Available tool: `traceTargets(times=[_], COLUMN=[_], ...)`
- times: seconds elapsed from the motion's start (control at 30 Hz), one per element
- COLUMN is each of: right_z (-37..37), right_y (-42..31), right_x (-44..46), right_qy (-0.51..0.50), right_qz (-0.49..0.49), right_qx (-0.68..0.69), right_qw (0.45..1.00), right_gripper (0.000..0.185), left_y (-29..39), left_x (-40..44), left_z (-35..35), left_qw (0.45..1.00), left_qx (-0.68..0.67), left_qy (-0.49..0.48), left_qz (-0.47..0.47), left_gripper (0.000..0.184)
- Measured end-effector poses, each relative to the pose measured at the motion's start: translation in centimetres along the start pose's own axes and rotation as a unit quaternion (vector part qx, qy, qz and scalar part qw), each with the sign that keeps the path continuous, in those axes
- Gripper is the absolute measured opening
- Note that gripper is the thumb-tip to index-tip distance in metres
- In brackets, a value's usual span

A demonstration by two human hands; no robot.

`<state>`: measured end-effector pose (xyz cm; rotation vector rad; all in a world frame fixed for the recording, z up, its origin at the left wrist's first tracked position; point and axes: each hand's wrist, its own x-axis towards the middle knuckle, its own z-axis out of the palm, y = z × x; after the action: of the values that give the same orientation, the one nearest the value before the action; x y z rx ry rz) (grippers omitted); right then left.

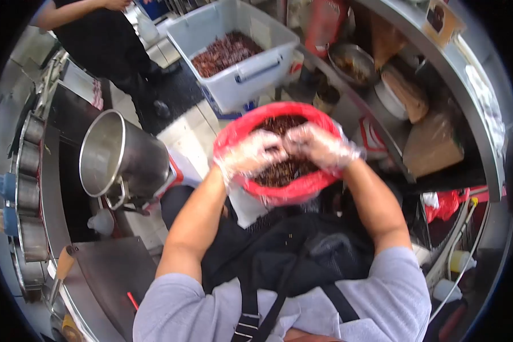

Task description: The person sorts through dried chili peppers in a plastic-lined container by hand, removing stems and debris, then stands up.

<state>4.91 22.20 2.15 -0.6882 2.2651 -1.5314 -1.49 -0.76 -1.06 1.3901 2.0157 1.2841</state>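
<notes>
A container lined with a red plastic bag [302, 192] stands in front of my body, holding many small dark reddish-brown pieces [285, 172] whose kind I cannot make out. Over the middle of these pieces my hands meet, both in clear plastic gloves. My left hand [255, 151] has its fingers curled inward, close to the right fingertips. My right hand [314, 145] is closed too, thumb and fingers pinched together. Whatever sits between the fingers is too small and blurred to name.
A clear plastic bin [256, 71] with similar reddish-brown pieces stands ahead. To the left is a tall metal pot [145, 165]. Another person in dark clothes [105, 45] stands at the upper left. A metal shelf [376, 122] with a bowl [352, 61] and a cardboard box [433, 145] runs along the right.
</notes>
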Motion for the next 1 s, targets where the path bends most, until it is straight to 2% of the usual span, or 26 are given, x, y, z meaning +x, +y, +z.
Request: traceTargets(times=[0.07, 0.1, 0.13, 0.17, 0.2, 0.27, 0.33, 0.37, 0.4, 0.47, 0.5, 0.53, 0.57, 0.6, 0.67, 0.7, 0.73, 0.8, 0.83, 0.9, 0.93, 1.0], right_z=[-0.3, -0.6, -1.0, -1.3, -1.5, -1.2, -0.5, 0.2, 1.1, 2.8, 3.5, 4.1, 3.9, 3.5, 2.3, 1.6, 1.1, 0.5, 0.5, 0.8, 0.9, 1.1], right_y=[0.5, 0.1, -0.7, -0.1, 0.4, 1.4, 1.5, 1.5, 3.4, 1.5, 3.0, 3.7, 4.5, 4.0, 2.1, 1.5, 1.2, -0.4, 0.5, 3.0, 2.8, 2.2], right_x=[-0.1, -0.3, -0.5, -0.4, -0.3, -0.1, 0.7, 0.8, 2.1, 3.1, 3.7, 4.3, 5.1, 5.2, 5.1, 4.7, 4.4, 3.5, 3.6, 3.6, 3.7, 3.8], right_qy=[0.009, 0.022, 0.031, 0.062, 0.093, 0.119, 0.140, 0.142, 0.143, 0.069, 0.082, 0.096, 0.052, 0.054, 0.043, 0.025, 0.047, 0.080, 0.079, 0.116, 0.116, 0.116], right_qz=[-0.016, -0.005, 0.057, 0.058, 0.058, 0.073, -0.055, 0.038, 0.046, 0.137, 0.117, 0.097, 0.139, 0.139, 0.144, 0.120, 0.068, 0.134, 0.136, 0.046, 0.048, 0.045], right_qx=[-0.006, -0.004, 0.070, 0.068, 0.064, 0.041, -0.196, -0.239, -0.345, -0.404, -0.417, -0.429, -0.438, -0.437, -0.387, -0.385, -0.338, -0.093, -0.094, 0.112, 0.111, 0.141], right_qw=[1.000, 1.000, 0.995, 0.994, 0.992, 0.989, 0.969, 0.960, 0.927, 0.902, 0.898, 0.893, 0.887, 0.887, 0.910, 0.915, 0.938, 0.983, 0.983, 0.986, 0.986, 0.982], right_gripper=[0.014, 0.010, 0.008, 0.008, 0.010, 0.016, 0.020, 0.018, 0.016, 0.020, 0.020, 0.021, 0.021, 0.021, 0.023, 0.026, 0.022, 0.015, 0.015, 0.009, 0.009, 0.006], left_y=[0.5, 0.5, 1.4, 0.6, 0.4, -0.1, 0.0, 0.1, 0.4, 1.1, 1.0, 1.1, 1.3, 1.4, 1.0, 0.7, 0.6, 0.4, 0.2, 1.7, 2.1, 1.4], left_x=[-0.4, -0.9, -1.4, -1.6, -2.3, -3.1, -2.9, -2.7, -2.6, -1.8, -1.5, -1.1, -0.8, -0.7, -0.7, -0.8, -0.9, -0.9, -0.6, 0.3, 0.6, 1.2], left_z=[-0.7, -1.2, -1.8, -2.6, -2.9, -4.1, -4.1, -4.1, -4.0, -3.7, -3.5, -3.3, -3.1, -3.0, -2.9, -2.8, -2.6, -2.3, -2.0, -0.7, -0.3, 1.0], left_qw=[0.998, 0.993, 0.986, 0.980, 0.949, 0.894, 0.878, 0.860, 0.860, 0.880, 0.871, 0.872, 0.864, 0.856, 0.852, 0.851, 0.851, 0.854, 0.879, 0.910, 0.914, 0.907], left_qx=[-0.051, -0.077, -0.094, -0.068, -0.172, -0.325, -0.341, -0.357, -0.357, -0.378, -0.401, -0.400, -0.398, -0.395, -0.395, -0.386, -0.379, -0.372, -0.301, -0.172, -0.178, -0.270], left_qy=[0.003, 0.030, 0.090, 0.148, 0.213, 0.276, 0.306, 0.337, 0.338, 0.271, 0.269, 0.268, 0.285, 0.302, 0.312, 0.320, 0.327, 0.316, 0.306, 0.297, 0.287, 0.293], left_qz=[-0.035, -0.082, -0.104, -0.109, -0.154, -0.137, -0.139, -0.140, -0.141, -0.095, -0.090, -0.090, -0.116, -0.142, -0.147, -0.154, -0.161, -0.181, -0.207, -0.233, -0.225, -0.133], left_gripper=[0.018, 0.015, 0.009, 0.007, 0.006, 0.006, 0.009, 0.013, 0.013, 0.021, 0.028, 0.028, 0.029, 0.029, 0.026, 0.022, 0.019, 0.011, 0.011, 0.012, 0.012, 0.010])
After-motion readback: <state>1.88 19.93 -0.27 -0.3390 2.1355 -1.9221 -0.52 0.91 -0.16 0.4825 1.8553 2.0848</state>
